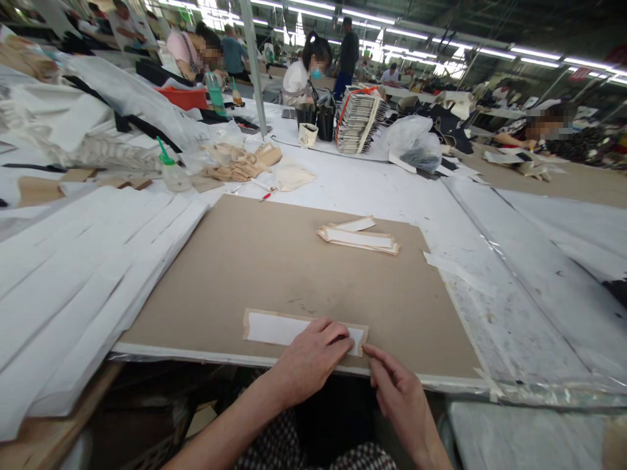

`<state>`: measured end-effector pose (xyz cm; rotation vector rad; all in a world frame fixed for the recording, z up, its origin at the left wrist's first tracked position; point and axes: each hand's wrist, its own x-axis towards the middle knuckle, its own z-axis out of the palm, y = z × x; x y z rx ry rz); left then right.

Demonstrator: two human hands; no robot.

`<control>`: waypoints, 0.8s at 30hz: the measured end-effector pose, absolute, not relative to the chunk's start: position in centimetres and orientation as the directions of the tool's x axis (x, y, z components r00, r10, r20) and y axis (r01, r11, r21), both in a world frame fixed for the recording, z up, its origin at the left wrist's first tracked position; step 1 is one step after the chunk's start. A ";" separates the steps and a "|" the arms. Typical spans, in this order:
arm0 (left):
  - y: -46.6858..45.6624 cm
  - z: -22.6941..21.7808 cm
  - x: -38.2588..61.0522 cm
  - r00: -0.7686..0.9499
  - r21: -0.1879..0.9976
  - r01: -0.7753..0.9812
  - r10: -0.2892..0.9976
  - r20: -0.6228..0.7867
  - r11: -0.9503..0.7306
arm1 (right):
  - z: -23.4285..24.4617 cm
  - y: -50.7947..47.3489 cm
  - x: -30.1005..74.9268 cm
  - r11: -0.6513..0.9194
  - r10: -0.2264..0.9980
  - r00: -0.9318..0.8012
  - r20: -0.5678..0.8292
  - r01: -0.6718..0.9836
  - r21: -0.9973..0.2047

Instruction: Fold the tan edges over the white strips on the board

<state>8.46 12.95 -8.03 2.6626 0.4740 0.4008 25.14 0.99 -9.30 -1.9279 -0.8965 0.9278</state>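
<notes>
The left hand (pixel 309 360) is lying almost flat, fingers slightly curled and closed together, and it is pressing down on a white strip (pixel 274 329) with a tan border. It isn't pinching anything. The strip is lying crosswise on a tan board (pixel 274 274), just above the board's near edge, and that hand is covering its right half.

The right hand (pixel 401 406) is reaching up from below that edge, with its fingertips (pixel 368 351) touching the strip's right end. Its grip is loose and partly open, and whether it has hold of the strip I cannot tell.

Ahead of both hands, bare board is stretching to a small stack of strips (pixel 358 238). To the left, a pile of white pieces (pixel 88 281) is overlapping the board's left edge. To the right, open board is running to the right edge, where a loose white scrap (pixel 455 271) is lying across it.
</notes>
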 end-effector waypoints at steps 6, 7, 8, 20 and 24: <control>12.9 -7.9 8.5 0.900 0.417 0.268 0.380 0.213 -0.868 | -9.1 1.7 25.0 -0.447 0.827 0.380 -0.414 -0.001 -0.894; 12.9 -7.9 8.5 0.900 0.416 0.269 0.381 0.212 -0.869 | -8.9 1.9 25.0 -0.447 0.828 0.377 -0.416 -0.005 -0.894; 13.0 -7.9 8.5 0.900 0.415 0.270 0.381 0.210 -0.869 | -8.7 2.0 24.9 -0.446 0.833 0.361 -0.420 -0.012 -0.895; 12.9 -8.0 8.4 0.913 0.399 0.264 0.361 0.190 -0.878 | -8.5 1.3 24.8 -0.469 0.844 0.269 -0.463 -0.048 -0.882; 12.9 -8.0 8.5 0.912 0.392 0.270 0.364 0.188 -0.880 | -8.8 0.6 24.9 -0.465 0.847 0.265 -0.461 -0.050 -0.884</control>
